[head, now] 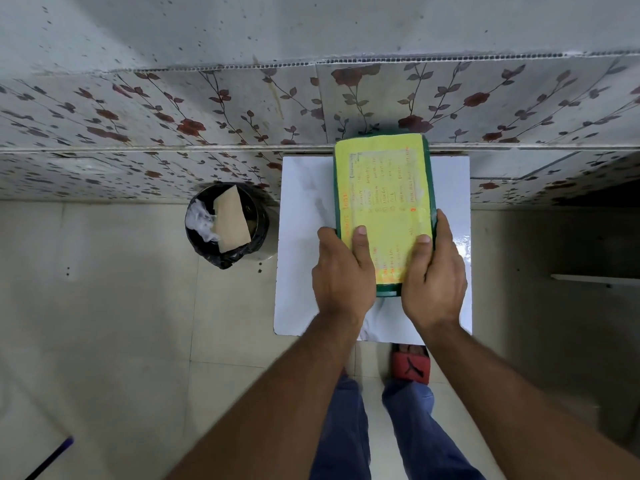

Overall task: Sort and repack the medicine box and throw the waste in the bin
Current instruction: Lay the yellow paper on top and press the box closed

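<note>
The medicine box is a green box with a yellow handwritten label on its closed lid. It lies lengthwise on a small white table, its far end near the wall. My left hand grips the box's near left edge, thumb on the lid. My right hand grips the near right edge the same way. A round bin with a black liner stands on the floor left of the table. In the bin are a tan cardboard piece and crumpled white plastic.
A flower-patterned tiled wall runs behind the table and bin. My legs in blue trousers and a red sandal are just below the table's near edge. A dark stick lies on the floor at the bottom left.
</note>
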